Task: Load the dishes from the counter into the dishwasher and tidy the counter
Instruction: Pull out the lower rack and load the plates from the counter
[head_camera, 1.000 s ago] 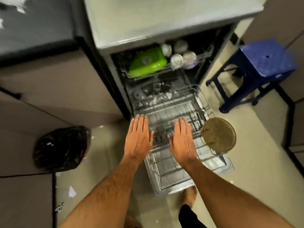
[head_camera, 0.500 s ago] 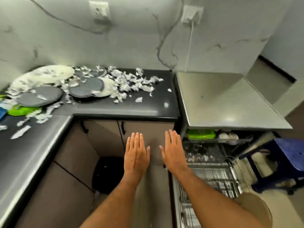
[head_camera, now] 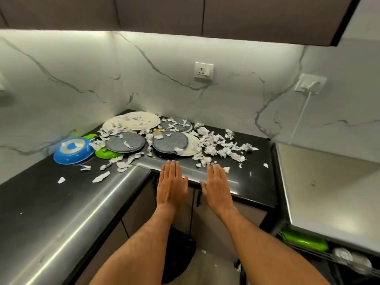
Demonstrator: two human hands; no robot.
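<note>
With both hands (head_camera: 171,186) (head_camera: 218,187) flat, fingers straight and holding nothing, I risk sliding the far plates (head_camera: 125,141) off the worktop (head_camera: 255,182) on paper scraps (head_camera: 224,149).

The counter (head_camera: 253,182) is black polished stone, glossy enough to throw back the strip light. Behind it the backsplash (head_camera: 144,79) looks like smooth white marble with grey veins. Torn, crumpled paper scraps (head_camera: 218,145) lie matt and rough. The grey plates (head_camera: 125,142) have a speckled, matt face (stoneware by the look); the cream plates (head_camera: 141,119) are smoother. The blue pan (head_camera: 72,151) shines like enamel or plastic. The dishwasher top (head_camera: 333,192) is brushed grey metal.
</note>
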